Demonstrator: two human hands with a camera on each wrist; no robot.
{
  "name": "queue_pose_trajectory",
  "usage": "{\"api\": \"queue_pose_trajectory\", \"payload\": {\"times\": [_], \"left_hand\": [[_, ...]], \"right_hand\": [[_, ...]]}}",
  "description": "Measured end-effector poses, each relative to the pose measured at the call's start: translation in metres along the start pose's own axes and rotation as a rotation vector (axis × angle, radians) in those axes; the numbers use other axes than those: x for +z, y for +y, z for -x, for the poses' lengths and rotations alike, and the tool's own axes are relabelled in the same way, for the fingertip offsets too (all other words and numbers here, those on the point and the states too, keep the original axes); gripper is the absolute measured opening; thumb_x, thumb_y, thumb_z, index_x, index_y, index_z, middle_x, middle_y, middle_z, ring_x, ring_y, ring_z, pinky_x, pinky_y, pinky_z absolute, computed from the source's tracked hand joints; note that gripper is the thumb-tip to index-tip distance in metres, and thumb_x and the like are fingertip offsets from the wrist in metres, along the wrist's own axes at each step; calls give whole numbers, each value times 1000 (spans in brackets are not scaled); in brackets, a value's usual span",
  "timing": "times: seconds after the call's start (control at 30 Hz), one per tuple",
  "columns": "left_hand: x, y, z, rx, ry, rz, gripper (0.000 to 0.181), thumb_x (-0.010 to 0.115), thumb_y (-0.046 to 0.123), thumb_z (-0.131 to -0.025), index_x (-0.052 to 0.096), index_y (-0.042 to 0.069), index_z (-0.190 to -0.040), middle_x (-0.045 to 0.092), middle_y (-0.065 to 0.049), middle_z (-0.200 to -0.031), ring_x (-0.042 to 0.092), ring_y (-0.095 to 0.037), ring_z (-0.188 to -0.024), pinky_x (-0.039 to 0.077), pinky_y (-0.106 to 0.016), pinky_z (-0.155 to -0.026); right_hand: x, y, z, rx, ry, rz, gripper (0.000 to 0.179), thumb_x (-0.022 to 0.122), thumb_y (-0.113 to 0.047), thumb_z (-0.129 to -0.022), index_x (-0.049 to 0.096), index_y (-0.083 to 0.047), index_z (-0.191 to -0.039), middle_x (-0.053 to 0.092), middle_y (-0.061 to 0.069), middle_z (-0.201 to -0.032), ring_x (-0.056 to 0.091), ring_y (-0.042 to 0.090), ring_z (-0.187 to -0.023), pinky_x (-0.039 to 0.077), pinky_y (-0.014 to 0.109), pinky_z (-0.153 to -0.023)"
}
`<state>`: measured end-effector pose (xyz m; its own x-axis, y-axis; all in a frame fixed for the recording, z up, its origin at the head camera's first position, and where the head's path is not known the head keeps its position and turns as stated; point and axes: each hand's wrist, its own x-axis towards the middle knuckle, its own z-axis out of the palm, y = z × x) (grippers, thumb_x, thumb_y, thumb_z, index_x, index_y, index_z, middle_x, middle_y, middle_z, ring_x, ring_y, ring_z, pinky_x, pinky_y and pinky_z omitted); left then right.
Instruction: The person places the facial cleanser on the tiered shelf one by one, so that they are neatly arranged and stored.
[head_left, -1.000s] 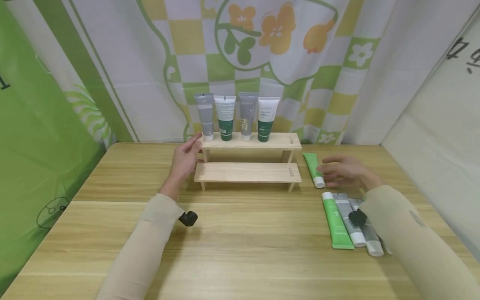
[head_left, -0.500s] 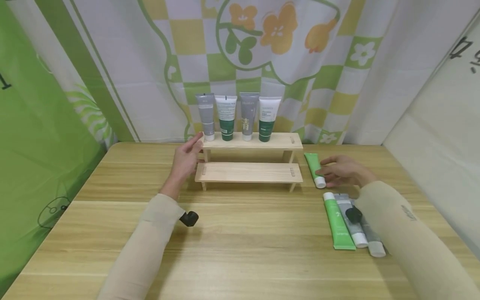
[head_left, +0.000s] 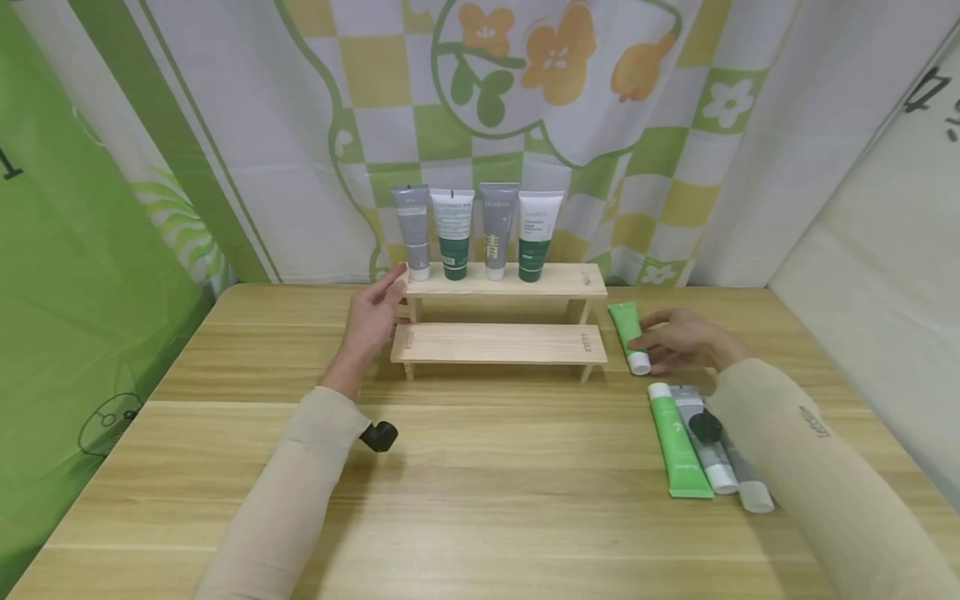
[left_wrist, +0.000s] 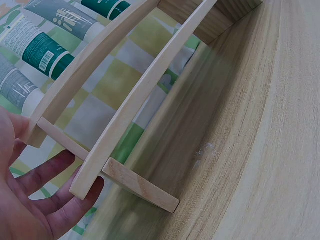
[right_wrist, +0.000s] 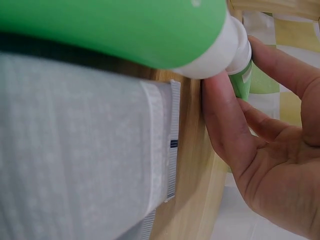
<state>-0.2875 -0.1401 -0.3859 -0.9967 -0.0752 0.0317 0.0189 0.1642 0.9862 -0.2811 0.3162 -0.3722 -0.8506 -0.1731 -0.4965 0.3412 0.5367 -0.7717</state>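
Note:
A two-tier wooden rack [head_left: 498, 343] stands at the table's back. My left hand [head_left: 372, 317] holds its left end; in the left wrist view the thumb is by the upper shelf [left_wrist: 95, 55] and the other fingers are spread below. To the right of the rack lies a small green tube [head_left: 624, 323] with a white cap. My right hand [head_left: 682, 337] pinches it near the cap, fingers on either side; in the right wrist view much of the tube [right_wrist: 242, 82] hides behind a larger green tube [right_wrist: 115, 25].
A grey tube [head_left: 412, 229], a white-and-green tube [head_left: 453, 237], another grey tube [head_left: 497, 225] and another white-and-green tube [head_left: 537, 237] stand on the upper shelf. Near my right forearm lie the larger green tube and grey tubes [head_left: 708, 454]. A patterned curtain [head_left: 510, 117] hangs behind.
My right hand has moved slightly left and its fingers have closed on the small green tube's cap end. The left hand stays at the rack's end.

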Motion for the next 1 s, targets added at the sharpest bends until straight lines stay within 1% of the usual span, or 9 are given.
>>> {"api": "queue_pose_trajectory", "payload": {"times": [0.13,0.37,0.47,0.53,0.67,0.73,0.8,0.9,1.0], "left_hand": [[0,0,0,2,8,-9,43,53,37,-105,52,31,-148,57,-13,-142,64,-25,-76,41,-19,-43],[1,0,0,3,7,-20,42,53,39,-105,52,34,-147,54,-11,-145,57,-18,-65,38,-18,-42],[1,1,0,3,3,-21,42,53,39,-105,52,34,-147,54,-11,-145,59,-19,-69,39,-19,-43],[1,1,0,-2,3,-23,42,53,39,-105,52,35,-147,53,-10,-146,60,-23,-75,40,-20,-44],[2,2,0,-11,4,-17,41,52,38,-105,52,35,-146,55,-12,-144,63,-32,-87,47,-22,-51],[2,2,0,-8,2,-14,41,52,38,-106,52,34,-147,56,-13,-142,64,-35,-93,52,-24,-56],[1,2,1,-4,3,-16,41,52,38,-106,52,33,-147,57,-14,-140,65,-36,-93,53,-25,-58],[1,2,1,-4,0,-23,41,52,39,-106,52,34,-147,58,-14,-139,65,-36,-93,52,-24,-55],[1,2,1,-11,-1,-19,41,52,39,-105,53,36,-146,61,-15,-132,66,-36,-91,49,-23,-51]], "right_hand": [[0,-1,0,-2,0,4,81,69,-13,-95,17,14,-151,67,13,-96,68,18,-80,61,34,-73],[-1,2,-2,-6,-3,-3,82,69,-12,-96,16,15,-151,67,13,-95,68,18,-78,61,34,-72],[-2,4,-2,-10,-6,-9,82,69,-12,-95,15,16,-151,67,14,-95,69,18,-78,61,34,-72],[-3,4,-2,-9,-2,-9,82,69,-12,-95,15,15,-151,67,14,-96,69,18,-78,61,34,-72],[-3,5,-2,-6,6,-10,82,70,-13,-95,17,15,-151,68,14,-96,69,19,-80,61,34,-73],[-3,5,-1,-4,9,-14,81,70,-13,-95,18,14,-151,68,14,-97,69,19,-80,61,34,-74],[-2,4,-1,-6,9,-16,81,70,-12,-95,18,14,-152,68,15,-97,69,19,-81,61,34,-74],[-1,3,1,-13,5,-24,80,69,-11,-95,18,13,-152,68,15,-98,69,20,-81,61,34,-75],[0,2,3,-23,3,-31,79,68,-10,-96,17,13,-152,67,15,-99,69,20,-81,61,35,-75]]}}
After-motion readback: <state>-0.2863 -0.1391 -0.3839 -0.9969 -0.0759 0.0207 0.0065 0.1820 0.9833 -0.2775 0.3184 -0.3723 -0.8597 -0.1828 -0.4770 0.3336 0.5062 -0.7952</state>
